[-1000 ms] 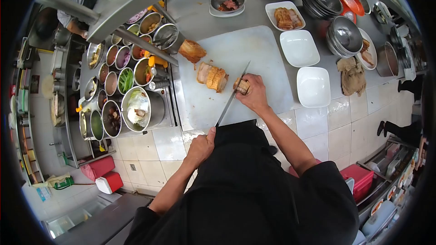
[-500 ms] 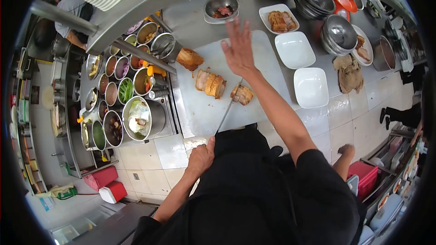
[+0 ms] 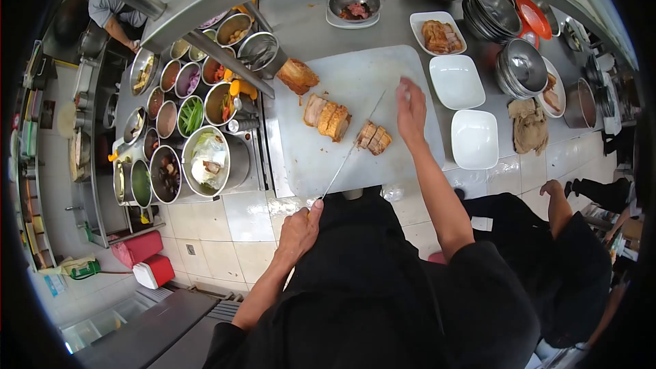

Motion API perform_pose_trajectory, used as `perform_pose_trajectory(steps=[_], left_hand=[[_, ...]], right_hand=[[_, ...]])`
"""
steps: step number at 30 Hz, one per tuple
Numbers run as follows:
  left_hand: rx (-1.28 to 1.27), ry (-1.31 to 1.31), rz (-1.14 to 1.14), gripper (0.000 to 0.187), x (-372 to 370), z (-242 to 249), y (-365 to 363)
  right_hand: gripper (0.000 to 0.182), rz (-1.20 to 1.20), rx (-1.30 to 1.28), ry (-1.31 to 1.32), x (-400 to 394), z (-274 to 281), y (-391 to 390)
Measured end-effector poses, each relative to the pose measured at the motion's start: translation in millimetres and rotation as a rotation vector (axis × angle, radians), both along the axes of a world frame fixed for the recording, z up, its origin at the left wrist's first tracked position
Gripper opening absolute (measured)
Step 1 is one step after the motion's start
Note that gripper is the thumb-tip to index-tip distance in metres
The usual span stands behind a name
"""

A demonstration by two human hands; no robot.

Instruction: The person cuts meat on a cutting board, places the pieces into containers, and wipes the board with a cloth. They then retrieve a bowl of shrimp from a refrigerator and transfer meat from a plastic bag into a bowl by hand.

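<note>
My left hand (image 3: 301, 232) is closed around the handle of a long knife (image 3: 342, 169). Its thin blade reaches up across the white cutting board (image 3: 307, 167), along the left side of a small sliced piece of roast pork (image 3: 374, 138). To the right of that piece, my right hand (image 3: 412, 115) is held over the board with its fingers stretched out, slightly blurred, holding nothing. A larger block of roast pork (image 3: 326, 117), split into chunks, sits left of the blade. Another browned piece of pork (image 3: 297, 76) rests at the board's upper left corner.
Right of the board stand two white dishes (image 3: 458, 82) and a plate of cut pork (image 3: 441, 37). Stacked metal bowls (image 3: 523, 68) and a crumpled cloth (image 3: 527, 126) lie beyond. Ingredient pots (image 3: 205, 164) crowd the left. A co-worker in black (image 3: 567, 273) is close on my right.
My right hand has moved right and down, off the small pork piece, whose slices now show. The knife stays in my left hand. A co-worker has come further into view at right.
</note>
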State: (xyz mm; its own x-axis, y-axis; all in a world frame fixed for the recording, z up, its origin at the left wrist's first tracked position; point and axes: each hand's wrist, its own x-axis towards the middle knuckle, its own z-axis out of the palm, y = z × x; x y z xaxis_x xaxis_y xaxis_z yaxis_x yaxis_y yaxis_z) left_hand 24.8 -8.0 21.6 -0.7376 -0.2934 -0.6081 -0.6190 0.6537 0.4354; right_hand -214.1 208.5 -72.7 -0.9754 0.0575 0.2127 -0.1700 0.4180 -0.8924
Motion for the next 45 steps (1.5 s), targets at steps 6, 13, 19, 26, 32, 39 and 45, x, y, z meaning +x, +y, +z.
perform_pose_trajectory(steps=[6, 13, 19, 26, 32, 39, 45], left_hand=[[-0.029, -0.053, 0.021, 0.08, 10.6, 6.3, -17.8], [0.013, -0.103, -0.076, 0.08, 9.4, -6.9, -15.8], [0.091, -0.001, -0.186, 0.079, -51.1, -23.5, 19.4], [0.043, 0.03, -0.083, 0.076, -39.5, 2.1, 7.7], [0.044, 0.128, 0.232, 0.067, 17.1, 32.7, -23.6], [0.029, -0.059, 0.477, 0.072, 63.5, 47.0, -22.2], [0.009, -0.091, 0.347, 0.076, 77.1, 24.8, -29.6]], right_hand=[[0.06, 0.221, 0.534, 0.03, 68.8, 28.0, -18.1], [0.063, 0.232, 0.341, -0.061, 69.6, 4.0, -8.3], [0.062, 0.004, 0.462, 0.027, 40.7, 8.4, 47.5], [0.062, 0.287, 0.484, 0.267, 82.7, -12.2, 21.1], [0.06, 1.086, 0.373, 0.229, 160.6, -16.3, -81.4], [0.055, 0.354, 0.236, 0.362, 86.7, 18.2, -77.4], [0.059, 0.383, 0.369, 0.277, 77.8, 5.8, -61.6]])
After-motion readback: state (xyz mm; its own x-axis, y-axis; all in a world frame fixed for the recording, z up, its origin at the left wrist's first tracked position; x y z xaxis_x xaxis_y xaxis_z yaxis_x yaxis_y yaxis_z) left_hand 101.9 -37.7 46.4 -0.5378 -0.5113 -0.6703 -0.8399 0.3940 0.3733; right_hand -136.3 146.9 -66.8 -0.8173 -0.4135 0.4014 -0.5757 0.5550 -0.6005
